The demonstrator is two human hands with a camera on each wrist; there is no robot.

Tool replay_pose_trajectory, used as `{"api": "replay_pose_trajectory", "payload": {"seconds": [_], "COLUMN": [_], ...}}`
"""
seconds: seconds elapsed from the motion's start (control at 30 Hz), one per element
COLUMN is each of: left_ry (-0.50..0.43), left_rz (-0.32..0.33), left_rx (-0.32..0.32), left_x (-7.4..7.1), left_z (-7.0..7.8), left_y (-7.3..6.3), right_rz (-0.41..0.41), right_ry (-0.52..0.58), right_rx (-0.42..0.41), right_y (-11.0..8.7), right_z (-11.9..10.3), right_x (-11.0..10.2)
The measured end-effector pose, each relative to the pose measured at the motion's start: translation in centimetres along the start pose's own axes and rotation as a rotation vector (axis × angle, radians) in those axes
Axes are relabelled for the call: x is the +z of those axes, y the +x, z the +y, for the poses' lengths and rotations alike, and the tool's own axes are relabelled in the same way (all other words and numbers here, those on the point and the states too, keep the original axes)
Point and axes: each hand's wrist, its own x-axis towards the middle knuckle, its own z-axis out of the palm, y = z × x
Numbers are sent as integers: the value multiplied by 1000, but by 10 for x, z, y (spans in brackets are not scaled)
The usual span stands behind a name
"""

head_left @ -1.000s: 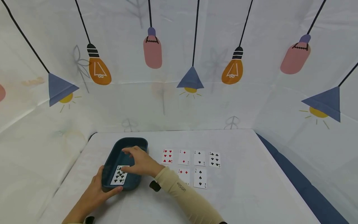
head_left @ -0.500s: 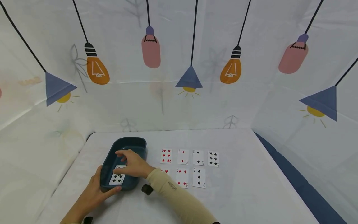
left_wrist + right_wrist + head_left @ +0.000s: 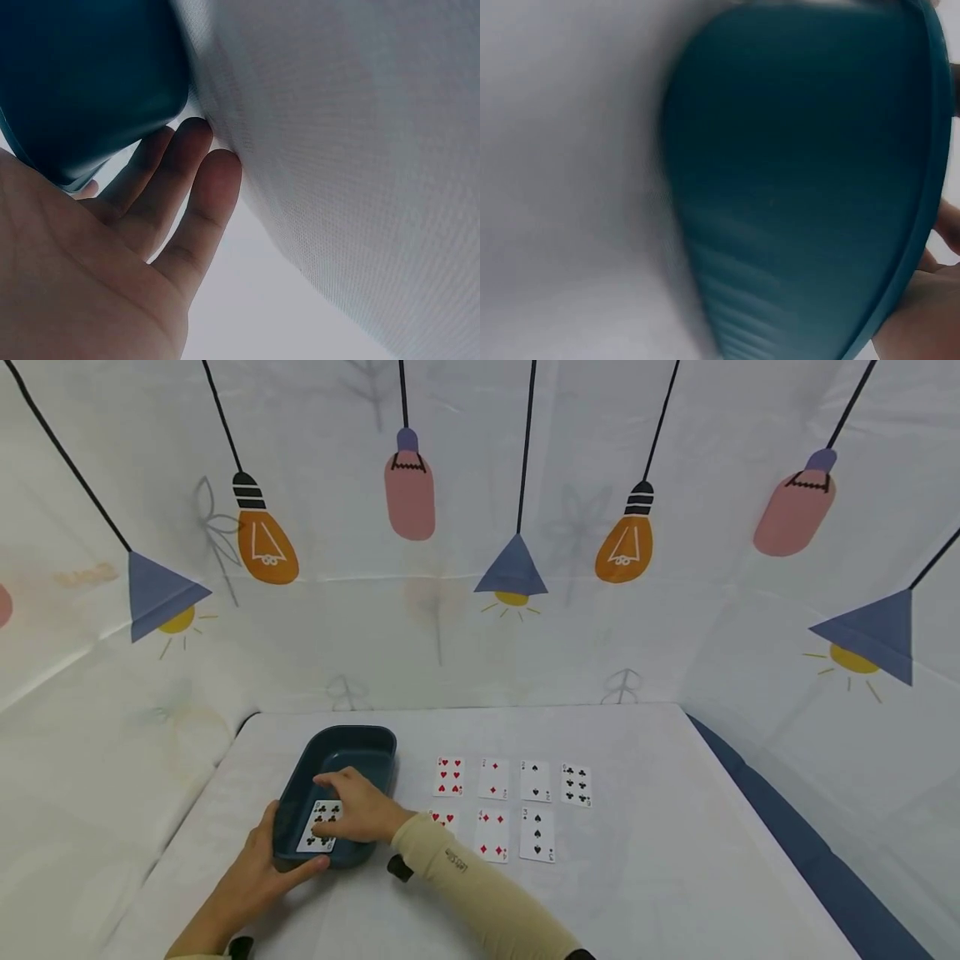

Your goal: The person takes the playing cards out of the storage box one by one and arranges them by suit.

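In the head view a dark teal tray (image 3: 363,740) stands at the left of the table. My left hand (image 3: 262,864) grips its near left corner, thumb along the near rim and the other fingers at the side. The left wrist view shows fingers (image 3: 214,187) beside the tray's outer wall (image 3: 97,82). A playing card of clubs (image 3: 310,842) lies face up inside at the near end. Over it reaches my right hand (image 3: 366,810), thumb across the card and index finger spread away from it. In the right wrist view the tray wall (image 3: 795,165) fills the middle.
Right of the tray, face-up cards form two rows: six of hearts (image 3: 449,777), two of diamonds (image 3: 493,779), two of spades (image 3: 536,782) and six of clubs (image 3: 576,785); below, a heart card (image 3: 444,817) partly behind my sleeve, four of diamonds (image 3: 492,836), three of spades (image 3: 537,835).
My right hand has shifted slightly left and nearer over the tray, and its sleeve now uncovers the four of diamonds and part of the heart card. My left hand keeps its grip.
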Motion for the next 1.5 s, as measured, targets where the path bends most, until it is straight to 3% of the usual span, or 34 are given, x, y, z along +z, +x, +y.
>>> {"api": "replay_pose_trajectory", "payload": {"seconds": [0.17,0.43,0.8,1.5], "left_ry": [-10,0,-4,6], "left_rz": [24,-7,-2,29], "left_rx": [30,-3,-13,1], "left_x": [2,1,1,0], "left_z": [0,2,4,4], "left_y": [3,1,0,0], "right_rz": [-44,-116,-151,-151], "right_ry": [-137,-387,-450,-560], "right_rx": [-19,-41,37,66], "right_y": [3,8,13,19], "right_z": [3,7,5,1], "right_x": [2,11,16,25]}}
